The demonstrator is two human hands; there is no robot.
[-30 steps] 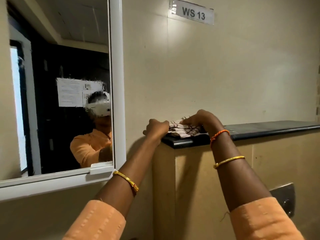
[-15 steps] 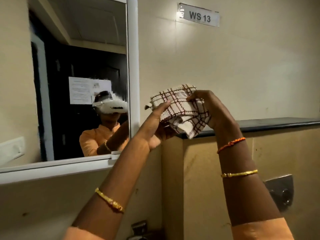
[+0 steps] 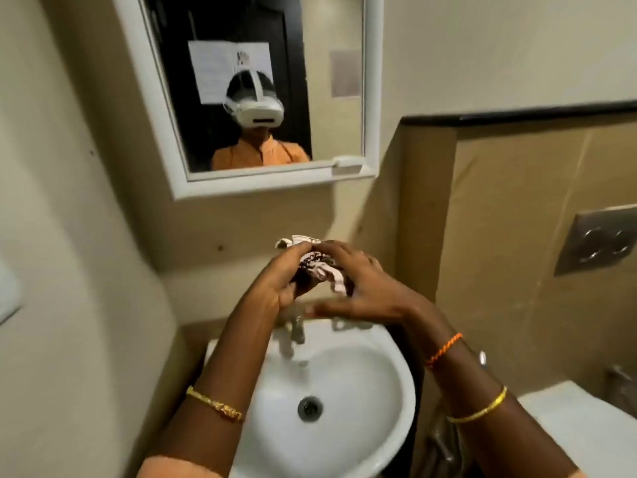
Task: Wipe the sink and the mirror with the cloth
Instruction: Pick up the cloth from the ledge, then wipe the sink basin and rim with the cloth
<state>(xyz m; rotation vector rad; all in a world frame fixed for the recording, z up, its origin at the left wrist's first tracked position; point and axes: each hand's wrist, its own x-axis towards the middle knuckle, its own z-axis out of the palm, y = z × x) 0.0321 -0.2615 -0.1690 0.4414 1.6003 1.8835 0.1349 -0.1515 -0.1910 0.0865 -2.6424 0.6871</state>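
A: Where is the cloth (image 3: pixel 319 267) right now?

B: At the centre of the frame, bunched between your two hands above the tap (image 3: pixel 297 331) and the white sink (image 3: pixel 365 391).

A: How are your fingers set?

B: Your left hand (image 3: pixel 279 281) curls round the cloth's left side, fingers clenched on it. Your right hand (image 3: pixel 362 288) grips it from the right, fingers bent over the top, thumb stretched out below.

A: And the mirror (image 3: pixel 262 91)?

B: Upper left of the frame, on the wall, well apart from both hands and the cloth.
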